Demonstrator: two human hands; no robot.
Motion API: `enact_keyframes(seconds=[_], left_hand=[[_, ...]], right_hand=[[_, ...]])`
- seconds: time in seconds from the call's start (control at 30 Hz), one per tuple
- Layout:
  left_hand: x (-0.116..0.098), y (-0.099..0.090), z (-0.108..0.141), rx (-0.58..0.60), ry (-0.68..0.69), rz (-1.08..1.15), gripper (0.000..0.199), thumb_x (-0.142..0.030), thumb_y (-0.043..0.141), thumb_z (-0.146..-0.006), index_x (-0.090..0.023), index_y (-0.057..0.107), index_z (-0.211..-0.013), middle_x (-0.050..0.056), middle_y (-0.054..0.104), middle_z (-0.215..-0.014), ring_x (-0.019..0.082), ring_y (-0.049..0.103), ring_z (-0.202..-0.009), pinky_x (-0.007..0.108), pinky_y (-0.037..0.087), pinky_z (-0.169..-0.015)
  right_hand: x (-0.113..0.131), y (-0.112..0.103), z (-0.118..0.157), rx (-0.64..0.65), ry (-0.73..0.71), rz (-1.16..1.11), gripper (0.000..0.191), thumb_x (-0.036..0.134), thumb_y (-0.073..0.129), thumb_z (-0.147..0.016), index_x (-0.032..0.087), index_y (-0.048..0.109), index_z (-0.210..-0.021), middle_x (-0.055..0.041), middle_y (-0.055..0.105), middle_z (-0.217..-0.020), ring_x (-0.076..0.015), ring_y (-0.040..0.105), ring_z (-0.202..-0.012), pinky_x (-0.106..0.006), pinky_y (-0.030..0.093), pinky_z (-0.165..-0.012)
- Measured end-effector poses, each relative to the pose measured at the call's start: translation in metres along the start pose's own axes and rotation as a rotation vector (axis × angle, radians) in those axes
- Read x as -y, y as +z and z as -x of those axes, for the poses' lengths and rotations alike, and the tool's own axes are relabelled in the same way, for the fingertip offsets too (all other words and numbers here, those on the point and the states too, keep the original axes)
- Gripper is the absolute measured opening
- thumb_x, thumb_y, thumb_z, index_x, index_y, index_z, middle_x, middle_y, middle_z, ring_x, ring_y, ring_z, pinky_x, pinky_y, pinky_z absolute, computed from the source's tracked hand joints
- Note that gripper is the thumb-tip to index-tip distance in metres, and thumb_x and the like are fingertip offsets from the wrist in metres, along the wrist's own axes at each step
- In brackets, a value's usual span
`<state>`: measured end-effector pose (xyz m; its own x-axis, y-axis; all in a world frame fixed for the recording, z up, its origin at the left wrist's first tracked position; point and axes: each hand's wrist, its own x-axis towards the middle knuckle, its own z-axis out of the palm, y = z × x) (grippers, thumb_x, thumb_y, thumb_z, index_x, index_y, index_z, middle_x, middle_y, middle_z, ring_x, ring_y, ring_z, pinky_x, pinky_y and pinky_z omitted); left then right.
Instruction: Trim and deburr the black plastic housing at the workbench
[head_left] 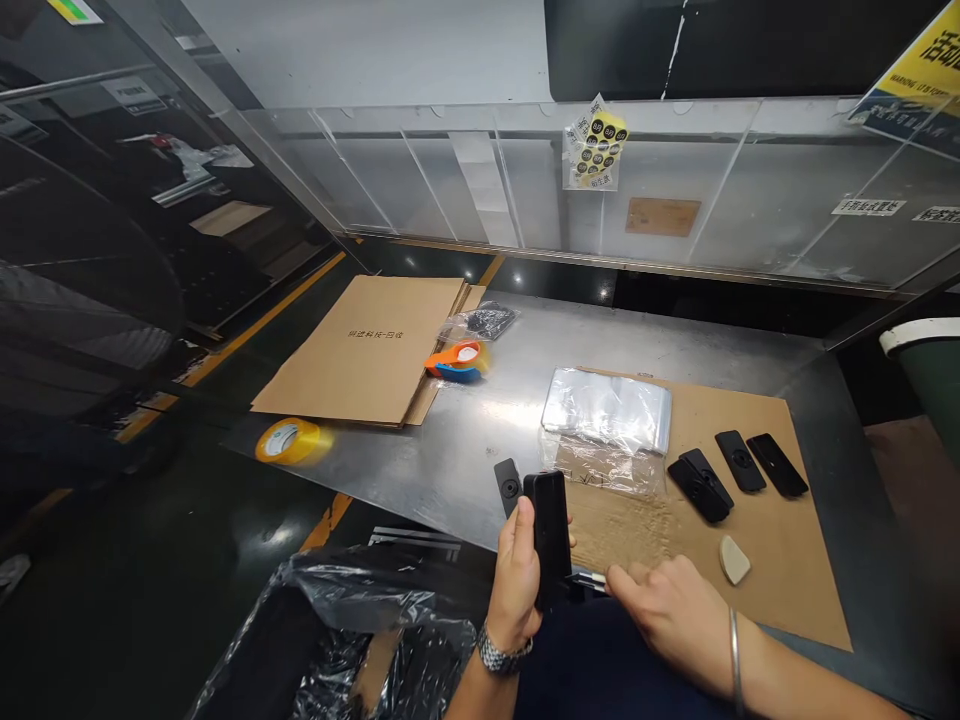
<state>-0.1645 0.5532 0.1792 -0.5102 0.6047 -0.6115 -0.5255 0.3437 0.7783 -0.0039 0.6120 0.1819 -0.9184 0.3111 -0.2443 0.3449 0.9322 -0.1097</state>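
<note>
My left hand point(516, 575) is closed round a black rectangular plastic part point(551, 525), held tilted upright at the table's front edge. My right hand point(664, 600) grips a slim knife-like tool point(589, 579), its pale, shiny end pointing at the lower side of the part. The fingers hide most of the tool's handle. Just behind the held part lies another dark plastic piece point(508, 484) on the metal. To the right, several similar black parts point(741, 462) rest on a cardboard sheet point(795, 560), with a beige rounded wedge point(734, 561) close to my right hand.
Clear plastic bags point(607, 408) lie on the cardboard's left part. Flat cartons point(360, 350), an orange-blue tape dispenser point(457, 361) and a yellow tape roll point(287, 441) are on the metal table point(420, 460). A bin lined with black plastic point(360, 600) stands below, front left.
</note>
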Motion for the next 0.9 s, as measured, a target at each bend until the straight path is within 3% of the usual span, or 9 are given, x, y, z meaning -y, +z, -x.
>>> enact_keyframes(seconds=[0.47,0.77,0.9], left_hand=[[0.005,0.002,-0.004,0.017,0.081,-0.047,0.058,-0.064,0.038,-0.079,-0.011,0.059,-0.090,0.009,0.067,-0.076,0.010,0.057,-0.052,0.020,0.041,-0.045],[-0.002,0.002,-0.006,0.038,0.059,-0.058,0.060,-0.066,0.038,-0.078,-0.011,0.060,-0.087,0.006,0.063,-0.061,0.012,0.055,-0.049,0.021,0.041,-0.043],[-0.002,0.005,-0.006,0.044,0.071,-0.061,0.060,-0.067,0.039,-0.077,-0.012,0.060,-0.088,0.007,0.066,-0.068,0.013,0.059,-0.056,0.019,0.040,-0.044]], right_hand=[[0.005,0.012,0.002,0.018,0.041,0.015,0.022,0.005,0.048,-0.069,0.021,0.039,-0.083,0.0030,0.061,-0.063,-0.0163,0.057,-0.049,-0.033,0.006,-0.045],[0.006,0.013,0.005,-0.059,0.109,-0.100,0.015,0.008,0.045,-0.080,0.022,0.040,-0.083,0.0049,0.060,-0.067,-0.0142,0.055,-0.053,-0.032,0.007,-0.049],[0.006,0.013,0.006,-0.041,0.105,-0.045,0.019,0.005,0.046,-0.075,0.022,0.040,-0.082,0.0041,0.059,-0.066,-0.0146,0.056,-0.051,-0.033,0.007,-0.048]])
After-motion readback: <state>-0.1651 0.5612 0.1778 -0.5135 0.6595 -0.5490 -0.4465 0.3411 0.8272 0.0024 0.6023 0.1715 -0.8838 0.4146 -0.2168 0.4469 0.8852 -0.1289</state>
